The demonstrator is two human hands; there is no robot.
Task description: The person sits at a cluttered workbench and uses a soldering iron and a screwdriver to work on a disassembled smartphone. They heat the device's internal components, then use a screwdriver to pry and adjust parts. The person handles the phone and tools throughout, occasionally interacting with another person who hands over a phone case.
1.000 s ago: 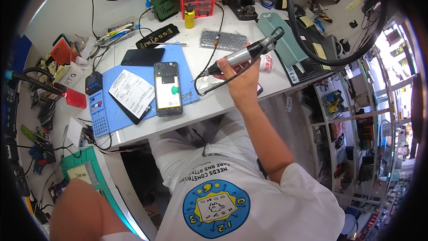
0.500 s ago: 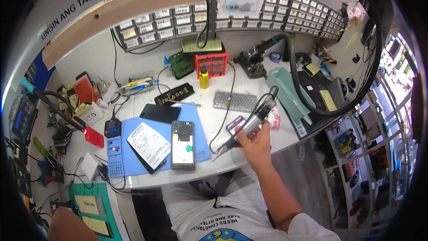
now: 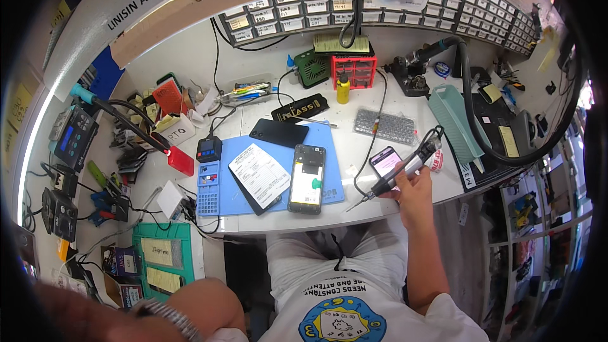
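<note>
Right hand (image 3: pixel 415 197) is pinching tool (image 3: pixel 413 166), silver and black, between thumb and fingers; grip is closing round the barrel. Tool is sitting above the front right part of the white surface (image 3: pixel 356 145), thin tip pointing left and toward the person, staying clear of phone (image 3: pixel 306 180). Cannot tell if tip is touching the surface. Left hand (image 3: pixel 73 313) is showing blurred at lower left, watch (image 3: pixel 170 318) on wrist; cannot tell its grip. Phone is lying on blue mat (image 3: pixel 333 168), left of tool. Receipt (image 3: pixel 258 176) is lying left of phone, black panel (image 3: pixel 278 132) behind. Pink-screened handset (image 3: pixel 384 162) is lying just beside tool, bubble wrap (image 3: pixel 385 126) behind it, green tray (image 3: pixel 455 121) farther right.
</note>
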